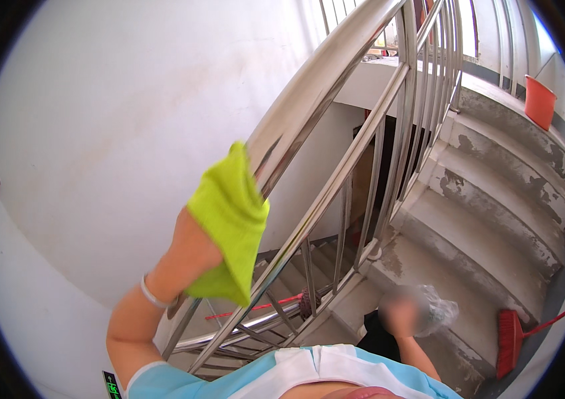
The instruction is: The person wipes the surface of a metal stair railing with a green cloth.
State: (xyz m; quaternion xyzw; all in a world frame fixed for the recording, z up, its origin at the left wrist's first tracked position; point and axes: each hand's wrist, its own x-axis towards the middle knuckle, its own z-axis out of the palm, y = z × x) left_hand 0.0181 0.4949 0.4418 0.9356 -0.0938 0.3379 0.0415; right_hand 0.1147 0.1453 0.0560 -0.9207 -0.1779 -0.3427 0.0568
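Note:
My left hand (pixel 195 252) holds a bright green cloth (pixel 232 219) over the wide stainless-steel handrail (pixel 312 90) of the staircase; the cloth hides my fingers and wraps partly around the rail. Lower right, my right hand (pixel 402 311) is closed around the gathered part of a clear plastic bag (pixel 439 311), above the concrete steps. A blur covers part of that hand. Below the handrail run a thinner steel rail (pixel 332 192) and upright bars.
A red broom (pixel 509 344) rests on the steps at the lower right. An orange-red bucket (pixel 540 102) stands at the top of the worn concrete stairs (pixel 482 224). A lower flight shows through the railing, with a red stick (pixel 255 306). A white wall (pixel 113 124) lies to the left.

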